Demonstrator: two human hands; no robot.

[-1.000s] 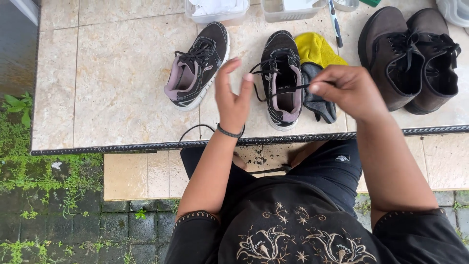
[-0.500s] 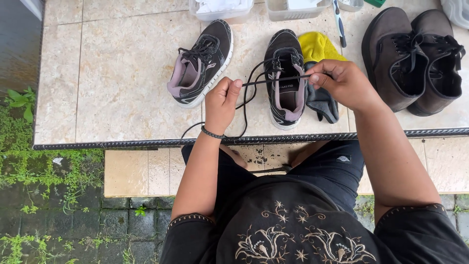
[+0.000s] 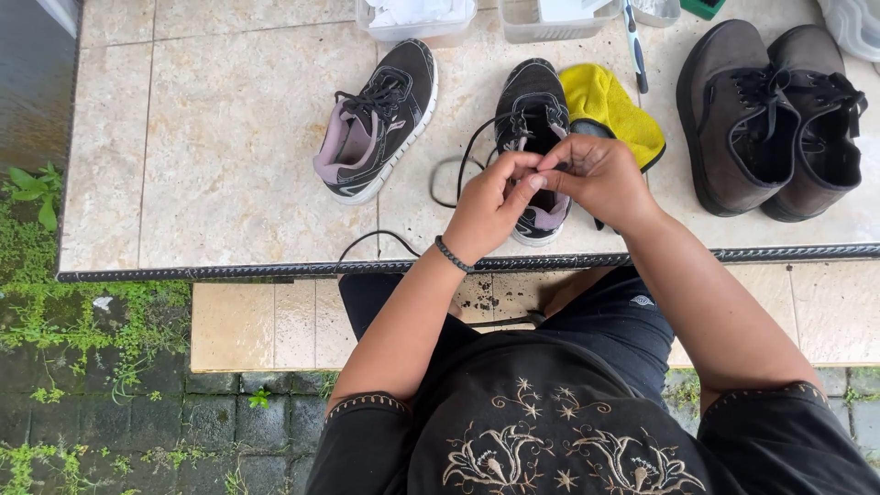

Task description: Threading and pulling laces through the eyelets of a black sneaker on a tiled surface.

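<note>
Hands are met over the near end of the middle sneaker [image 3: 534, 119], which lies on the tiled ledge [image 3: 229, 137], toe pointing far, heel near the edge.

Left hand [image 3: 490, 206]: closed in a pinch, thumb and forefinger pressed on what looks like the black lace [image 3: 458, 165]. Right hand [image 3: 600, 174]: also closed, fingertips [image 3: 550, 163] touching the left's, apparently on the same lace end. The exact grip point is hidden by the fingers.

Lace slack is seen looping out to the left of the shoe; a further black loop hangs over the ledge edge near the left wrist.

Judgement on doing this step well:
- Lace end should be kept pinched close to the tip, so it stays stiff for the eyelet.
- Slack should be fed from the left loop, not pulled hard, else the shoe is dragged towards the edge.
- Shoe is not pinned by either hand; a light pull is advised.
- Hanging loop should be kept clear of the ledge's ribbed edge trim to avoid snagging.

Around it: second sneaker [image 3: 376, 119] just left, laced, tilted. Yellow cloth [image 3: 619, 105] is touching the worked shoe's right side. Brown shoes [image 3: 770, 119] sit well to the right. Clear tubs [image 3: 417, 18] and a toothbrush [image 3: 634, 46] lie at the far edge.
</note>
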